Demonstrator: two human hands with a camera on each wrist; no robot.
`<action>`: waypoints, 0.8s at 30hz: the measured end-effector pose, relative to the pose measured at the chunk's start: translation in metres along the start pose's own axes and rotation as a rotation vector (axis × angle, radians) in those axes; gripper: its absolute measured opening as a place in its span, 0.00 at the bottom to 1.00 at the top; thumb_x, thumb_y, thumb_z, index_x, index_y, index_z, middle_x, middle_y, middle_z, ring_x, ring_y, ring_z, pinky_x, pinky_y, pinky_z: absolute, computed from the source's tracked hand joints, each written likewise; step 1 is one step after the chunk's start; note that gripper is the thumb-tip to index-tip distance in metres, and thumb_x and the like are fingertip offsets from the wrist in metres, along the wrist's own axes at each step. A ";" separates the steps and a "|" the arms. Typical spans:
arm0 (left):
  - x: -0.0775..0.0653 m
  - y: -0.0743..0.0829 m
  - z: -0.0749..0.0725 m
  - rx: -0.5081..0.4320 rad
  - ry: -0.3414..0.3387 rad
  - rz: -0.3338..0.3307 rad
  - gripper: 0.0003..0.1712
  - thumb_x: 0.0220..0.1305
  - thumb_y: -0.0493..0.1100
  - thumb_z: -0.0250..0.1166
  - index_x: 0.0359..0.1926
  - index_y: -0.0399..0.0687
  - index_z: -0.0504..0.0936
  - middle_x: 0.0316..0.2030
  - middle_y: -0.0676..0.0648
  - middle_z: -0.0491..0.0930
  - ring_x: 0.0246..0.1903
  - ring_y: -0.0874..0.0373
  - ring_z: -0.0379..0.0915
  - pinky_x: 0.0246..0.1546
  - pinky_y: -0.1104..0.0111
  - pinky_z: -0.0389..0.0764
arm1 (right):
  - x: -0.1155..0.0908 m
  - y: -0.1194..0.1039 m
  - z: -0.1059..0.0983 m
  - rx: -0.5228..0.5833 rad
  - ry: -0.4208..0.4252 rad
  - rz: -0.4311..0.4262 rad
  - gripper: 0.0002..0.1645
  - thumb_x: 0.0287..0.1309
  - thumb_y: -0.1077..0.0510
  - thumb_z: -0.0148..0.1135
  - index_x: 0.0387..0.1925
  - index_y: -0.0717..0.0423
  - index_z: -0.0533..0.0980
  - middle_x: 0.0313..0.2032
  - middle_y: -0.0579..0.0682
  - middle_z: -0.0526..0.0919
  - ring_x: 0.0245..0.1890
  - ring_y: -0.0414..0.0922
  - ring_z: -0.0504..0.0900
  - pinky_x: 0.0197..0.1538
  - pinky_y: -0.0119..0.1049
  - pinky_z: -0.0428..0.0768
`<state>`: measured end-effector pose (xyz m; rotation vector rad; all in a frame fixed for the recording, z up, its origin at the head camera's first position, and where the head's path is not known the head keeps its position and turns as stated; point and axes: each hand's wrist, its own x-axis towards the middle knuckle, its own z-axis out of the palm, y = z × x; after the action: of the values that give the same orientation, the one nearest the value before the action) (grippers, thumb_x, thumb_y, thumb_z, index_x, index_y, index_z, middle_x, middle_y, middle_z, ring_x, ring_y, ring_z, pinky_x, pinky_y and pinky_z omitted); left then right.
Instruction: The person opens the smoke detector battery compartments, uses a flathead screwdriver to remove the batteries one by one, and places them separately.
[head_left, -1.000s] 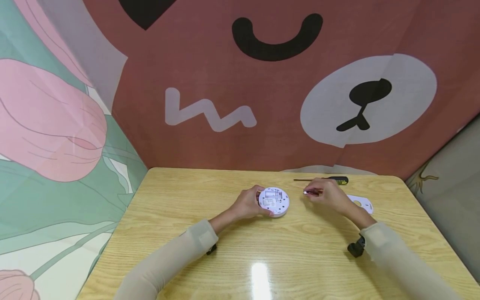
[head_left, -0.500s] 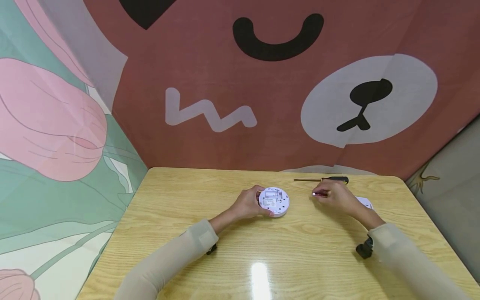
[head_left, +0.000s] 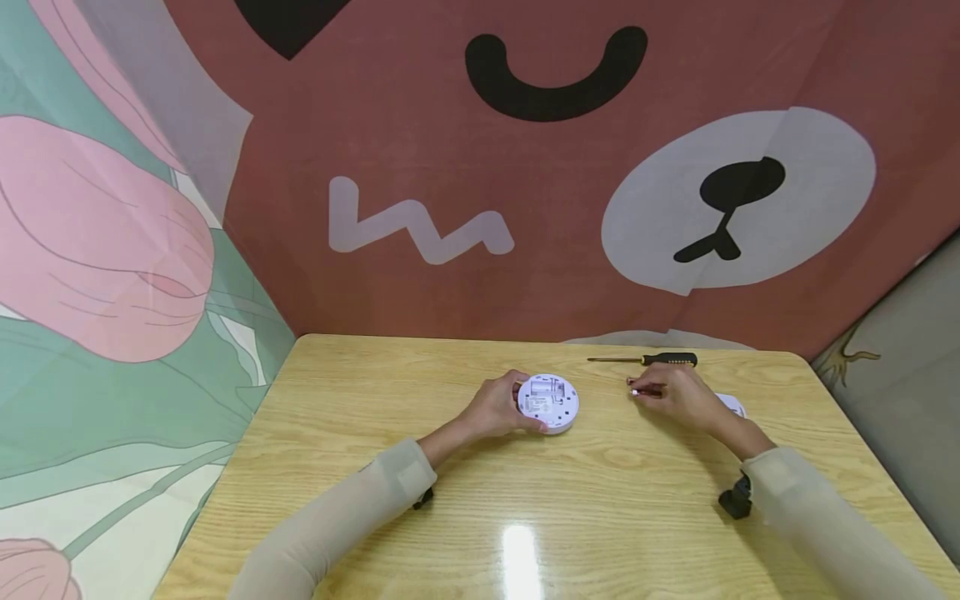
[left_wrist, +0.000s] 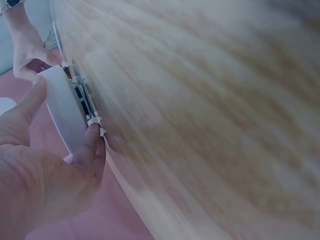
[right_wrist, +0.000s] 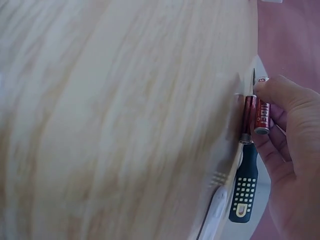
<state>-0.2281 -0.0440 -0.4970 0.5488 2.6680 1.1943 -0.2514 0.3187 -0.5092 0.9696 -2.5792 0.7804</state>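
My left hand (head_left: 495, 406) holds a round white device (head_left: 548, 417) by its rim, thumb on the near side and fingers round the far side. The face turned up shows a battery compartment and a printed label. To the right, my right hand (head_left: 675, 395) pinches a small red battery (right_wrist: 262, 112) between thumb and fingers, low over the table. A second red battery (right_wrist: 248, 122) is right beside it, seemingly against the tabletop. In the left wrist view, the device (left_wrist: 62, 107) shows edge-on in my left hand (left_wrist: 47, 185).
A black and yellow screwdriver (head_left: 670, 359) lies behind my right hand near the table's back edge. A white plate (head_left: 732, 404) is partly hidden by the right wrist. A printed cloth (head_left: 420, 292) hangs behind the wooden table (head_left: 360, 375).
My right hand has moved to the right, away from the device, uncovering the screwdriver's shaft and handle and covering more of the white plate. My left hand and the device stay still.
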 end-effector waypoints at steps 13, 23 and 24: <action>0.001 -0.001 0.000 0.004 -0.007 -0.009 0.52 0.44 0.51 0.90 0.67 0.39 0.75 0.53 0.43 0.87 0.52 0.56 0.83 0.56 0.65 0.80 | -0.005 0.004 0.004 -0.044 -0.003 -0.044 0.16 0.46 0.71 0.83 0.39 0.57 0.91 0.35 0.47 0.90 0.35 0.41 0.86 0.34 0.33 0.83; 0.001 0.000 -0.001 -0.015 -0.010 -0.008 0.52 0.43 0.50 0.90 0.66 0.39 0.76 0.52 0.43 0.87 0.50 0.56 0.83 0.56 0.64 0.80 | -0.006 0.001 0.001 -0.038 -0.011 -0.043 0.16 0.46 0.72 0.82 0.40 0.59 0.91 0.36 0.49 0.90 0.33 0.41 0.85 0.31 0.35 0.82; 0.001 -0.001 -0.001 -0.013 -0.011 -0.007 0.52 0.43 0.50 0.90 0.66 0.38 0.76 0.52 0.43 0.87 0.50 0.56 0.83 0.56 0.64 0.80 | -0.006 0.001 0.001 -0.034 -0.013 -0.044 0.17 0.46 0.71 0.82 0.40 0.59 0.91 0.37 0.49 0.90 0.32 0.41 0.84 0.30 0.34 0.81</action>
<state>-0.2291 -0.0446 -0.4969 0.5411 2.6491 1.2026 -0.2476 0.3218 -0.5123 1.0203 -2.5642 0.7184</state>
